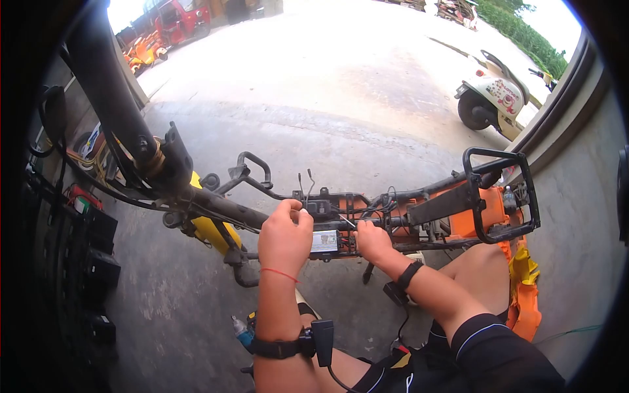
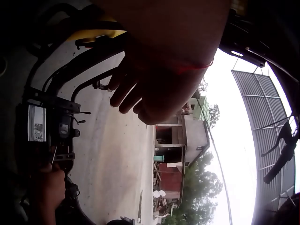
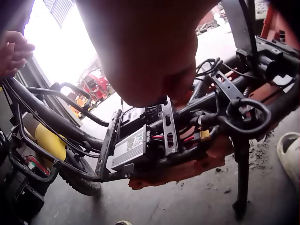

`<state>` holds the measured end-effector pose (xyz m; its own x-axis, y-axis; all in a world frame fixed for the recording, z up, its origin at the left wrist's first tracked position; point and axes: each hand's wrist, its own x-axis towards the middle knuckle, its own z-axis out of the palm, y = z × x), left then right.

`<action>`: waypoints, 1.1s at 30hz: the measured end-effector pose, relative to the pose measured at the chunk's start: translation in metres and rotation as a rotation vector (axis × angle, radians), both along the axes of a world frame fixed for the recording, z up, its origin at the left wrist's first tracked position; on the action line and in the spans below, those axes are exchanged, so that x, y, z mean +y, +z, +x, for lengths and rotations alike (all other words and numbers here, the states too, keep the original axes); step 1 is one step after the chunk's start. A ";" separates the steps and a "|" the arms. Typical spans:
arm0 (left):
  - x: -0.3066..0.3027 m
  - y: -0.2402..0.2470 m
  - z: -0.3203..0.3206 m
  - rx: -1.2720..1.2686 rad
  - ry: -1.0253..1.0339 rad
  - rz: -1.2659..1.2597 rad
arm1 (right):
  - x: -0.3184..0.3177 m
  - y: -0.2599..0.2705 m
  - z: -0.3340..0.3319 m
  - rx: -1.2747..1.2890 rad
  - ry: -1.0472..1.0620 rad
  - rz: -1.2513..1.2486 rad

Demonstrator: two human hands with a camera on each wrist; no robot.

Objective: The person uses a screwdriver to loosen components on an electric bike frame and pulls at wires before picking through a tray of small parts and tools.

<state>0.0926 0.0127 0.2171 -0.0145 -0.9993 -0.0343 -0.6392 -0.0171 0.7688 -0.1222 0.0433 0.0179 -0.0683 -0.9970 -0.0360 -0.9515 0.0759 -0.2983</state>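
A stripped scooter frame of black tubes with orange panels stands across the concrete floor. A silver controller box with a label is bolted in its middle, among black and red wires. My left hand is curled over the upper frame tube beside the box, something small and white showing at its fingertips. My right hand pinches a thin metal tool that points at the wiring above the controller box. The right wrist view also catches my left hand at the top left.
A yellow part sits low on the frame, and a black rear rack at its right end. Dark boxes line the left wall. A white scooter is parked far right, red vehicles far left. A bottle lies by my knee.
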 end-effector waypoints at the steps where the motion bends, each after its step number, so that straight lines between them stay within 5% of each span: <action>1: 0.000 -0.002 0.001 0.011 -0.005 0.002 | 0.005 -0.005 0.002 -0.041 -0.053 -0.045; 18: -0.002 -0.001 0.001 0.090 -0.056 0.047 | 0.034 -0.013 0.006 -0.349 -0.312 -0.041; 33: -0.004 -0.008 0.002 0.066 -0.092 0.004 | 0.042 -0.016 -0.001 -0.318 -0.296 -0.051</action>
<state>0.0950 0.0088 0.2091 -0.1082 -0.9935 -0.0339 -0.5865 0.0363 0.8091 -0.1230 0.0851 0.0022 -0.3453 -0.9370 -0.0525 -0.7508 0.3094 -0.5835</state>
